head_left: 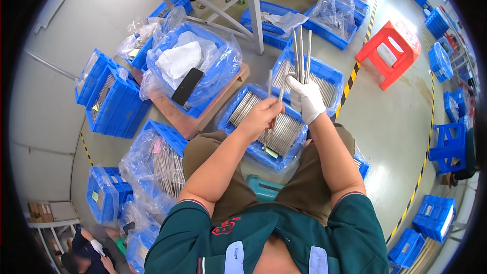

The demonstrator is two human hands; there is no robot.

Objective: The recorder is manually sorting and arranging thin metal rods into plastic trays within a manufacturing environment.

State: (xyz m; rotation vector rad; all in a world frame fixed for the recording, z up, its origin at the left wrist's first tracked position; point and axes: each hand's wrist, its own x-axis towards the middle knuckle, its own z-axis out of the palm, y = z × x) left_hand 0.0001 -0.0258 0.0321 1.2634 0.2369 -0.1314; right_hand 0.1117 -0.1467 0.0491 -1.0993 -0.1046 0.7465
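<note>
The right hand (pixel 307 99), in a white glove, is clamped on an upright bunch of slim metal rods (pixel 300 53), their upper ends fanned a little above the fist; the left hand (pixel 264 115), bare, is closed with its fingertips on a pair of loose rods (pixel 270 83) just beside that bunch; both hands are over the near blue tray (pixel 283 164), where more rods (pixel 286 134) lie side by side by a pale green slip (pixel 271 152), and a far blue tray (pixel 336 75) behind it bears others.

The rods look stiff, smooth and hard to break; one alone is probably light, a full bunch noticeably heavier; polished metal may slide endwise or roll in a slack grip, so a hold around the middle, with the whole fist for a bunch, seems surest.

The glove hides the lower part of its bunch, so the exact count is unclear; the left fingers cover the middles of their rods; the right hand and its bunch hide some of the far tray's contents; clear film blurs the tray edges; the co-worker (pixel 86 251) at lower left is partly cut off.
</note>
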